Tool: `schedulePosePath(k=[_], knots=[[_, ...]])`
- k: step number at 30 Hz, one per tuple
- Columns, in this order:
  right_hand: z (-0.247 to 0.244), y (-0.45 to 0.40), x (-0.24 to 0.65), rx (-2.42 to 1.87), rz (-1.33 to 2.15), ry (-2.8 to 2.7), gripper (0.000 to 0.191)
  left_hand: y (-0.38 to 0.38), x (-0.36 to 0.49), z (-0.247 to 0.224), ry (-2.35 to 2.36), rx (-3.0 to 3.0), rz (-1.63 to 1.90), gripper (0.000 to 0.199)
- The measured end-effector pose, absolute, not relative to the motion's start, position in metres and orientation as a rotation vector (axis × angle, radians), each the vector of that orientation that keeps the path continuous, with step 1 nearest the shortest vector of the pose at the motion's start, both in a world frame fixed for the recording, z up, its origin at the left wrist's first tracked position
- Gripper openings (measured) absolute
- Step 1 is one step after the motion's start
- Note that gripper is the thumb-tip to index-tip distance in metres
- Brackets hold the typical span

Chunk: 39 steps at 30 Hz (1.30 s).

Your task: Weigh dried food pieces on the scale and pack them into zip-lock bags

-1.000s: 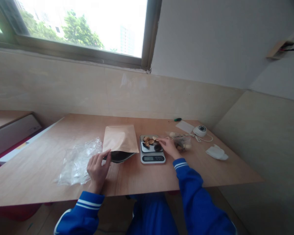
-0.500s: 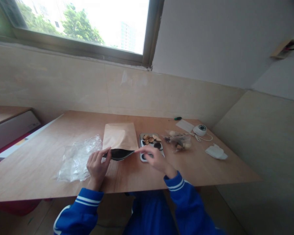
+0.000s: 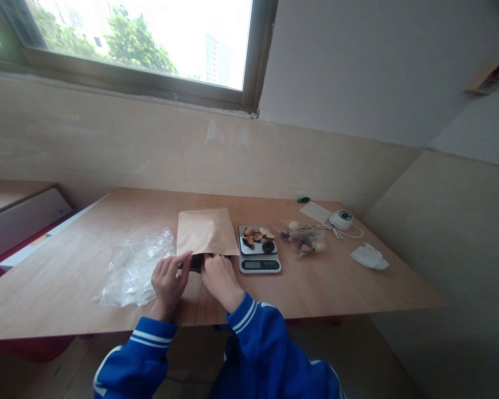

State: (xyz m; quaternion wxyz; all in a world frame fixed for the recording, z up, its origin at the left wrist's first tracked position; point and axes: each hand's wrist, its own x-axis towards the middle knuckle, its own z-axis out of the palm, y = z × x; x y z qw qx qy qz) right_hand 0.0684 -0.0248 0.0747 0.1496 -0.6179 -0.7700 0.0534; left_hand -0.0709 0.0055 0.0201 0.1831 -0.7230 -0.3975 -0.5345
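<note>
A brown kraft paper bag with a dark lining lies flat, its mouth toward me. My left hand pinches the left corner of that mouth between thumb and fingers. The fingers of my right hand reach into the middle of the mouth; their tips are hidden inside the bag. Just right of the bag stands a kitchen scale. On its platform lie several tan dried slices and a dark round piece. The scale's digits are too small to read.
Crumpled clear plastic spreads left of the bag. Right of the scale are clear bags of dried pieces, a white dome camera with its cable, a white crumpled tissue, a white paper and a green-handled screwdriver.
My right hand has moved left from the bag's right corner into its mouth, uncovering the scale's display. The mouth now gapes less. My left hand keeps its grip on the corner.
</note>
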Motion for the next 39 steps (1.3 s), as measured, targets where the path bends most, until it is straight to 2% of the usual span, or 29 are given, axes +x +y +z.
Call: schedulePosePath(k=[10,18,25,32,36,39], knots=[[0.071,-0.020,0.063,-1.917,0.144,-2.191,0.027,0.004,-0.069,0.024,-1.109,-2.091,-1.472,0.015],[0.068,-0.031,0.069,-1.937,0.046,-2.215,0.031,0.004,-0.068,0.026,-1.102,-2.084,-1.473,0.015],[0.068,-0.031,0.073,-1.906,0.097,-2.244,0.029,0.003,-0.069,0.023,-1.135,-2.102,-1.456,0.011],[0.062,-0.043,0.082,-1.497,0.106,-2.139,0.024,0.005,-0.070,0.022,-1.131,-2.073,-1.510,0.015],[0.060,-0.063,0.094,-1.139,0.184,-1.848,0.022,0.005,-0.070,0.023,-1.143,-2.040,-1.519,0.016],[0.062,-0.073,0.120,-1.030,0.092,-1.666,0.023,0.004,-0.070,0.025,-1.152,-2.036,-1.524,0.016]])
